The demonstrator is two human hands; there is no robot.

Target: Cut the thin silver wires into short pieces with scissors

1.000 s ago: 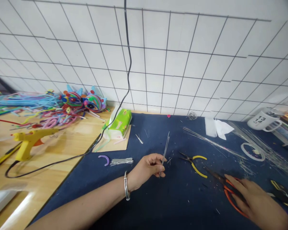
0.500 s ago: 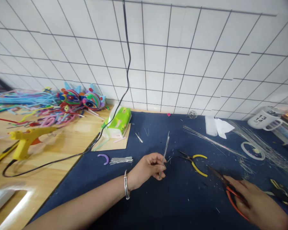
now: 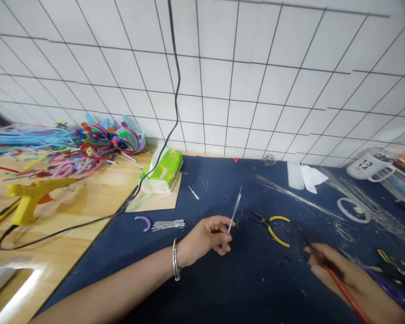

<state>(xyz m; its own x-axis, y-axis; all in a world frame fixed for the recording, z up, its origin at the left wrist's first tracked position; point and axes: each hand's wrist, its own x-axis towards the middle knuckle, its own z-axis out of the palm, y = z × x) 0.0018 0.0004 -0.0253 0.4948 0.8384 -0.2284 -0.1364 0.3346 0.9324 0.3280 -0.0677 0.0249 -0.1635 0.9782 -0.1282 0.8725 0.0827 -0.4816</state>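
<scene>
My left hand [image 3: 205,236] pinches a thin bundle of silver wires [image 3: 235,208] that points up and away over the dark blue mat [image 3: 222,288]. My right hand [image 3: 351,281], at the lower right and blurred, is closed round orange-handled pliers [image 3: 340,279] lifted a little off the mat. Yellow-handled pliers [image 3: 273,225] lie on the mat between the two hands.
Long silver wires [image 3: 297,198] fan across the mat's right side near a white tape ring [image 3: 353,210] and a white mug [image 3: 367,168]. A cut wire bundle [image 3: 165,224] and purple arc [image 3: 144,221] lie left. Yellow glue gun [image 3: 30,198], black cable, green packet [image 3: 164,171], pipe cleaners [image 3: 54,148] on the wooden table.
My right hand has closed on the orange-handled pliers and raised them off the mat, shifting slightly left. My left hand keeps its pinch on the wires, almost still.
</scene>
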